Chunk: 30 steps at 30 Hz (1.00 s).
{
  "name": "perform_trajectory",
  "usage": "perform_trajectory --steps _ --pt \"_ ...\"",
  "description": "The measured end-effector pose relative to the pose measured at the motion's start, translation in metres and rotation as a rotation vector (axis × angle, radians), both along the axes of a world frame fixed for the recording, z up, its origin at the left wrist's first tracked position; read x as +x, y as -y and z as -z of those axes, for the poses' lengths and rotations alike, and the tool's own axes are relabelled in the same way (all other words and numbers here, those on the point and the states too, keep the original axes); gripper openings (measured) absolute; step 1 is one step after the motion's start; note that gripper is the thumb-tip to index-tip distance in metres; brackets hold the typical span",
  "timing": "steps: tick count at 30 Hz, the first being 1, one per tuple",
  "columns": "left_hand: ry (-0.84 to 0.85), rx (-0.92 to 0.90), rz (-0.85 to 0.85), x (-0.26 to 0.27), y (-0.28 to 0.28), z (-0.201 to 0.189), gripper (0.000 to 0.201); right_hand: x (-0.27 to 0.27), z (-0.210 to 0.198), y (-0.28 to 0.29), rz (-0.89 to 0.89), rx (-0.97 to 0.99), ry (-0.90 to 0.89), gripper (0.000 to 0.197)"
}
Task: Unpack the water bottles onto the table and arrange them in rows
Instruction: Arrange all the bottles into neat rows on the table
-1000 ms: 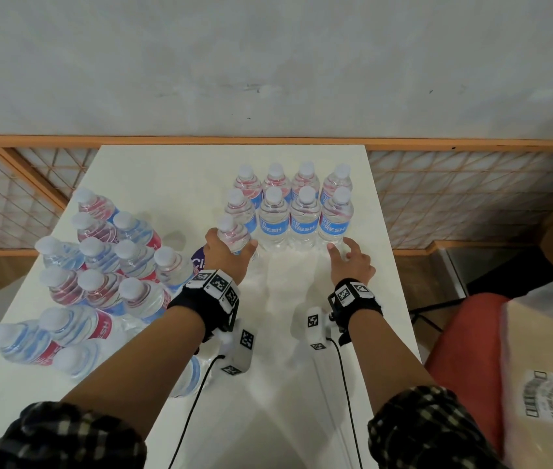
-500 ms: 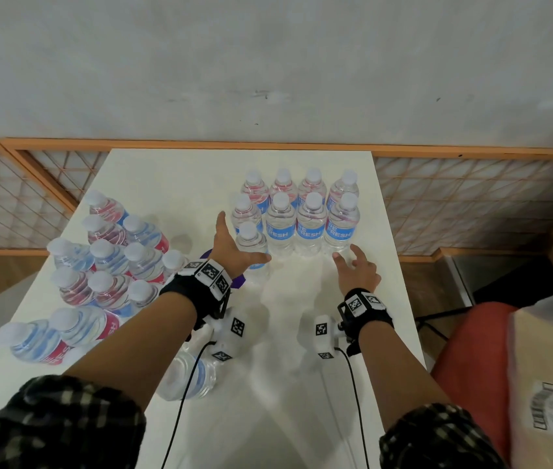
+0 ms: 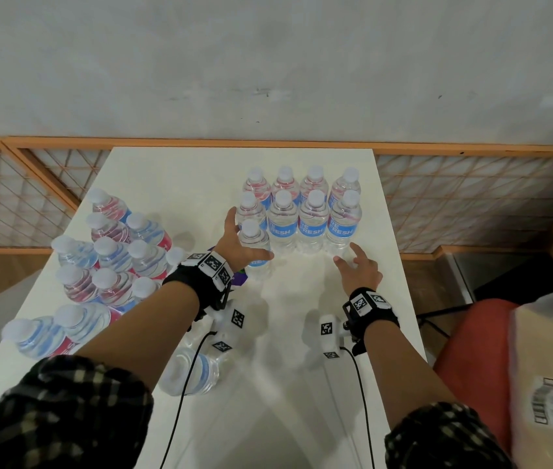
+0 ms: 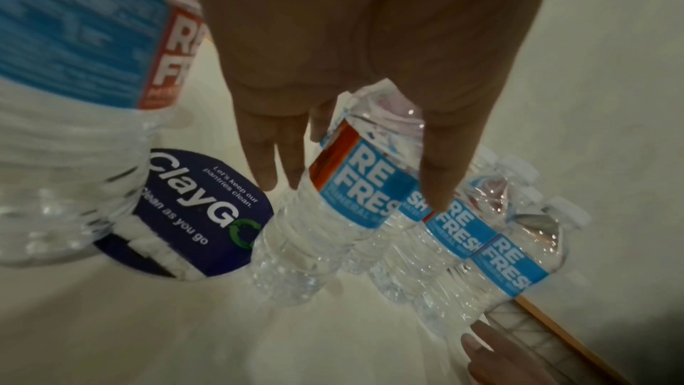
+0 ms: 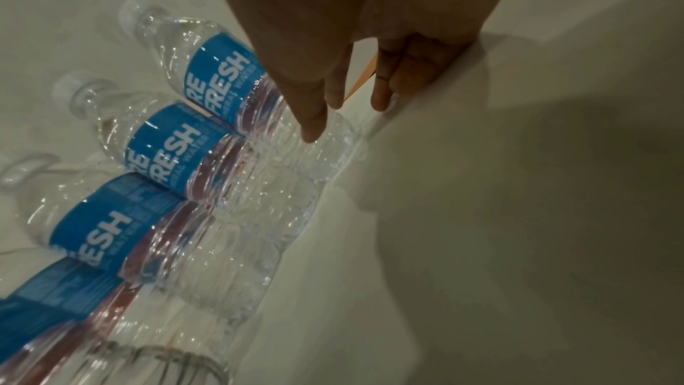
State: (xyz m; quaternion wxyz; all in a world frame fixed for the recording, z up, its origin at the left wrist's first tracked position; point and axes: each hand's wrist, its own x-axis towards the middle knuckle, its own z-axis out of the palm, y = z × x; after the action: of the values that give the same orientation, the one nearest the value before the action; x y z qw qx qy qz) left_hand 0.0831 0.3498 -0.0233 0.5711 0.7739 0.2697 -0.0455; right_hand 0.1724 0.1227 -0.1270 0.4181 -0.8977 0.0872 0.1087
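The left hand (image 3: 234, 247), fingers spread, stood around the bottle (image 3: 254, 247) beginning a third row just behind the second, while the right hand (image 3: 359, 270) hovered empty and loose-fingered beside it; fetching another seemed next.

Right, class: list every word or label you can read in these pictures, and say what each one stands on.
"RE FRESH", with small print below it too blurred to read: blue bottle labels.
"ClayGo", "Let's keep our pantries clean.", "Clean as you go": round dark sticker on the table.
Barcode label on the brown package: too blurred to read.
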Motion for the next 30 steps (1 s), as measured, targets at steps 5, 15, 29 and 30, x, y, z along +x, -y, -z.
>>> perform_trajectory --steps 5,15,29,30 --pt "-0.327 0.446 0.160 -0.011 -0.002 -0.019 0.093 -0.004 -0.001 0.002 0.009 0.059 0.003 0.050" --pt "-0.293 0.639 0.295 -0.012 0.008 -0.056 0.059 -0.018 0.005 0.004 -0.021 0.116 -0.047 0.048" --pt "-0.271 0.820 0.634 -0.077 -0.022 -0.092 0.060 -0.165 -0.061 -0.042 -0.702 0.111 -0.171 0.046" --pt "-0.275 0.846 0.666 -0.085 -0.027 -0.093 0.056 -0.181 -0.069 -0.052 -0.795 0.084 -0.175 0.051"
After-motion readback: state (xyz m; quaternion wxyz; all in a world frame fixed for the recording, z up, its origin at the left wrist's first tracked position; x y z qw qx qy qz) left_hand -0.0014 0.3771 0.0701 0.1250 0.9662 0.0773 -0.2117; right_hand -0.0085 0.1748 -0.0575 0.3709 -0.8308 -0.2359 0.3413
